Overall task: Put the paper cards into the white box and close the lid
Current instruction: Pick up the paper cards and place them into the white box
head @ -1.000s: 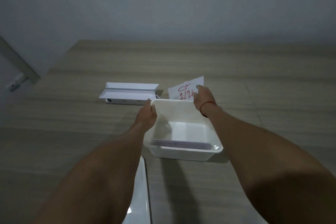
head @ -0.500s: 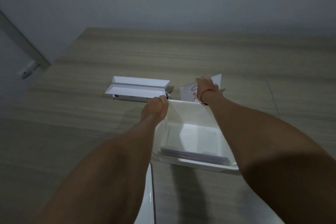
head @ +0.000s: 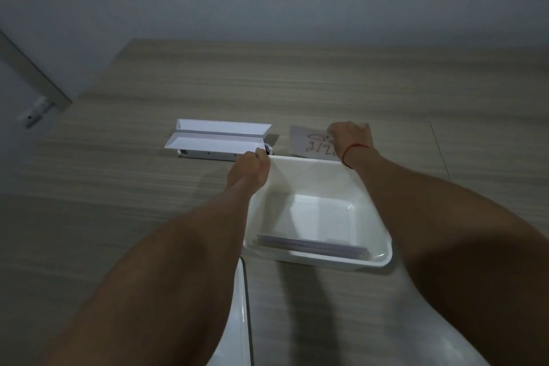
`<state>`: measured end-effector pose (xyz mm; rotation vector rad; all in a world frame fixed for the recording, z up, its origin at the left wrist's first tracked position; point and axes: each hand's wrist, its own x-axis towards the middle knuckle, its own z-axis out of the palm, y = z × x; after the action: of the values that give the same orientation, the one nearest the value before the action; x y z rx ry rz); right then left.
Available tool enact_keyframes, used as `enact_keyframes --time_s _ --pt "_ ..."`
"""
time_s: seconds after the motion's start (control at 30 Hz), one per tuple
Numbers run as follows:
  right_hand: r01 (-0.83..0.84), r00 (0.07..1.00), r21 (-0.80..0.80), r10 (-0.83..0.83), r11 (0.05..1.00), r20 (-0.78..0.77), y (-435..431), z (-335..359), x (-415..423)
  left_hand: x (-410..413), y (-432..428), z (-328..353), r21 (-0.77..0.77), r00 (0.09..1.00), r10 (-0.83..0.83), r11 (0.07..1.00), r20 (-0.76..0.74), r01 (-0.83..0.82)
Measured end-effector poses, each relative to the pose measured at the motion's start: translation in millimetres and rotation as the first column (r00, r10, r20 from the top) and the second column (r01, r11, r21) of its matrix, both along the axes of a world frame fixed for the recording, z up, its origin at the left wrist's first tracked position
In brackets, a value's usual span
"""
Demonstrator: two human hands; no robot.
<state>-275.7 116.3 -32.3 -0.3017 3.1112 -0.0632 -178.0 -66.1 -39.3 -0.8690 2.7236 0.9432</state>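
A person's left hand (head: pixel 251 171) grips the far left corner of an open white box (head: pixel 319 258) on a wooden table (head: pixel 118 187). The right hand (head: pixel 350 140), just beyond the box's far rim, appears to pinch a paper card (head: pixel 309 142) with red writing. More cards (head: pixel 312 246) lie inside the box; its lid (head: pixel 237 321) rests at the near edge.

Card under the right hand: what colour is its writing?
Red, on the white card, seen from the head camera.

Bare forearms, no sleeves; thin red string bracelet (head: pixel 353 149) on right wrist.
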Motion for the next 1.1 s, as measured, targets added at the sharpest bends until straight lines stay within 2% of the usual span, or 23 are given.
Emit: enact_keyframes --time_s 0.23,0.4,0.63,0.77,0.87,1.0,1.1 --pt "-0.063 0.997 -0.147 0.054 0.987 -0.060 10.2 46.2 26.2 24.7 26.3 21.6 0.053 0.997 0.058 0.997 -0.060 -0.055" --pt "-0.048 0.983 -0.322 -0.013 0.946 -0.184 24.4 81.2 55.4 60.0 39.8 27.1 0.036 0.993 0.114 0.993 0.014 -0.114" --pt "-0.063 0.967 -0.423 -0.049 0.904 -0.250 38.6 112.7 106.0 102.9 49.9 27.5 0.035 0.998 0.027 0.999 -0.059 -0.025" --pt "-0.019 0.993 -0.416 -0.031 0.909 -0.114 50.6 106.8 131.2 121.9 63.2 25.6 0.114 0.990 0.050 0.993 -0.133 -0.035" --pt "0.057 0.997 -0.388 -0.034 0.920 0.066 65.2 82.6 147.4 130.3 76.3 25.0 0.164 0.985 0.066 0.986 -0.158 -0.040" --pt "0.083 0.941 -0.423 0.068 0.902 0.330 76.4 52.8 164.1 131.0 84.4 22.1 0.202 0.976 0.088 0.978 -0.198 -0.047" --pt "0.023 0.896 -0.410 0.164 0.912 0.414 80.5 41.0 176.9 129.6 86.1 19.3 0.221 0.974 0.092 0.974 -0.205 -0.046"
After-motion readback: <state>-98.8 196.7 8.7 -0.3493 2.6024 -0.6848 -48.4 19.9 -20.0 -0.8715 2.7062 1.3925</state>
